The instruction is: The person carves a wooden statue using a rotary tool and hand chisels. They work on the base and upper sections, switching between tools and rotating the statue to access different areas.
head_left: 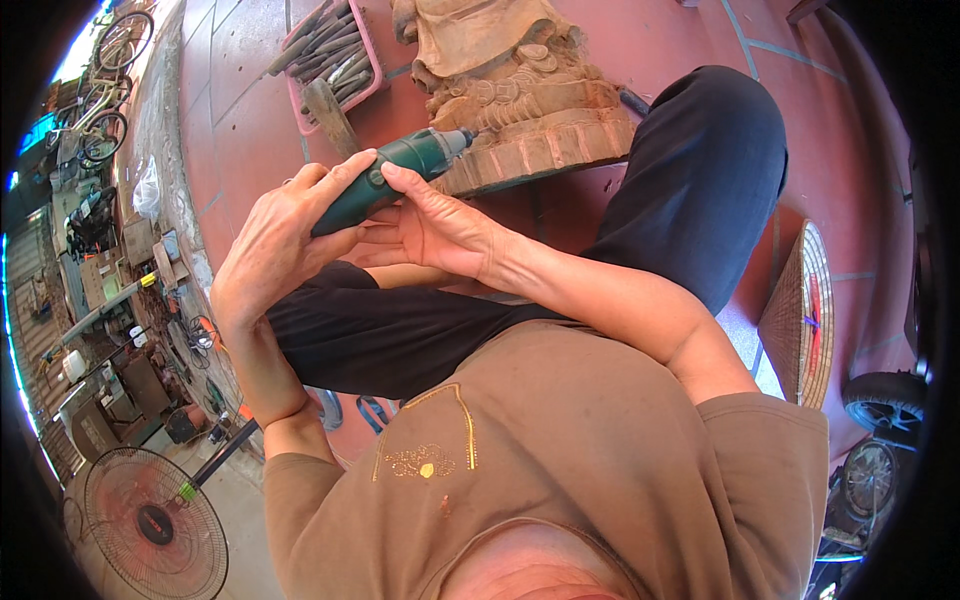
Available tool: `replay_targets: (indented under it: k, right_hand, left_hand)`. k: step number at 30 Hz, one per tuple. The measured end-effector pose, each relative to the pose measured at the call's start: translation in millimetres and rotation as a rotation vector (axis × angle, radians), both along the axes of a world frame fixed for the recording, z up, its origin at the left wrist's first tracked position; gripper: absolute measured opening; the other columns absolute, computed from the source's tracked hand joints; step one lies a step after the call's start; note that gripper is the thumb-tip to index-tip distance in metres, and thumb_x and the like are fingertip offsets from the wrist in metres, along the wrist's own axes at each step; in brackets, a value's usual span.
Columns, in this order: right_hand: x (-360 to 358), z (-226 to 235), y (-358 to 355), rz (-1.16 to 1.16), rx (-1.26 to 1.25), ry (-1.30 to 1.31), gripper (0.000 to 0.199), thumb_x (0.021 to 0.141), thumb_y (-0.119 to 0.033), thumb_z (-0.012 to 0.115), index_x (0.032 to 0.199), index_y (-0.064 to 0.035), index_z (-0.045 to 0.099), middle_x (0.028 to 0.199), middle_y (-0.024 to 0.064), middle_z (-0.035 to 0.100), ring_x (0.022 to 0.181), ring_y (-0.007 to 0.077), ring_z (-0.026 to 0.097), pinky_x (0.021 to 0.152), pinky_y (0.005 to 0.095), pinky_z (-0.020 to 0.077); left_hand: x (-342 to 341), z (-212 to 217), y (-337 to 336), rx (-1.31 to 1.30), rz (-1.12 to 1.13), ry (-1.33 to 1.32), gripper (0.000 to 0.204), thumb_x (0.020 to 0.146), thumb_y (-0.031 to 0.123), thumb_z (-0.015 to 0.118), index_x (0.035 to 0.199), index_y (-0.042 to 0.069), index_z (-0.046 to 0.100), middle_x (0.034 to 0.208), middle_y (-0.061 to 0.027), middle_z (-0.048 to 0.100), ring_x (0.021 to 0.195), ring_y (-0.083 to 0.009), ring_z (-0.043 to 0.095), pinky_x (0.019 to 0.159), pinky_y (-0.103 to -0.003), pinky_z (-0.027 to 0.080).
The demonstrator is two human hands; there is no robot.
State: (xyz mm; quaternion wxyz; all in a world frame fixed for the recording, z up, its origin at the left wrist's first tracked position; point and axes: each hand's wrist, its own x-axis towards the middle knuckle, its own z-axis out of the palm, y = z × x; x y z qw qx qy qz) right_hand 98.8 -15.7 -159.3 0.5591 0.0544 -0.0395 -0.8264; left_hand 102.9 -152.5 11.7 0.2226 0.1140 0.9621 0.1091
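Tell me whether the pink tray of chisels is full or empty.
Full: the pink tray on the red floor is packed with chisels lying side by side, handles overlapping its rim.

Dark green rotary tool [385,180]: smooth matt plastic body. Pale brown carved wooden block [520,95], upper centre: raw, rough-cut wood, unfinished. Red tiled floor [245,110]: matt, dusty. Conical woven straw hat [800,315], right: coarse weave.

Top of the wooden carving [510,90] is chopped off by the frame edge. The green rotary tool [395,175] has its middle buried under the left hand [275,250] and right hand [435,230], and its bit is too tiny to make out (lost against the wood).
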Motion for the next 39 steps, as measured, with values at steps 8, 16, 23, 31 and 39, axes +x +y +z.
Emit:
replay_targets:
  k: [8,16,23,31,39]
  right_hand:
    - [0.1,-0.4,-2.9,0.006,0.007,-0.002,0.059,0.09,-0.046,0.071,0.129,-0.0072,0.051,0.124,0.014,0.061,0.117,0.0324,0.061,0.099,0.0529,0.0531]
    - [-2.0,1.9,-6.1,0.019,0.011,-0.013,0.058,0.09,-0.046,0.071,0.128,-0.006,0.052,0.12,0.0133,0.062,0.115,0.0322,0.061,0.098,0.0511,0.0539]
    - [-3.1,3.2,-4.0,0.01,-0.009,-0.006,0.058,0.091,-0.045,0.07,0.13,-0.0071,0.05,0.123,0.0139,0.061,0.117,0.0335,0.061,0.099,0.0529,0.0531]
    - [-2.2,4.2,-3.0,-0.003,-0.003,-0.01,0.058,0.091,-0.045,0.071,0.13,-0.0074,0.05,0.123,0.0146,0.061,0.118,0.0345,0.06,0.099,0.0529,0.0529]
    - [0.4,1.1,-1.2,0.001,0.003,-0.03,0.057,0.091,-0.044,0.07,0.131,-0.008,0.049,0.125,0.0147,0.06,0.119,0.0339,0.06,0.098,0.0529,0.0532]
  left_hand:
    - [-0.4,1.1,0.7,0.0,0.024,-0.008,0.069,0.078,0.012,0.073,0.143,0.012,0.049,0.093,-0.0172,0.059,0.081,-0.0387,0.063,0.072,-0.045,0.049]
    - [0.2,3.6,0.0,-0.001,0.027,0.012,0.068,0.078,0.011,0.073,0.143,0.013,0.05,0.094,-0.0176,0.059,0.082,-0.0394,0.062,0.073,-0.045,0.048]
    - [-1.3,5.3,1.6,0.027,0.027,0.015,0.068,0.078,0.012,0.073,0.143,0.013,0.05,0.093,-0.017,0.059,0.082,-0.0391,0.062,0.073,-0.045,0.048]
    - [-1.2,3.8,-0.4,0.012,0.03,-0.005,0.07,0.078,0.011,0.072,0.144,0.014,0.049,0.093,-0.0168,0.059,0.081,-0.0382,0.063,0.072,-0.045,0.049]
    - [-2.1,0.7,-1.2,0.023,0.001,-0.009,0.07,0.078,0.011,0.072,0.143,0.013,0.049,0.094,-0.0168,0.059,0.08,-0.038,0.063,0.072,-0.045,0.049]
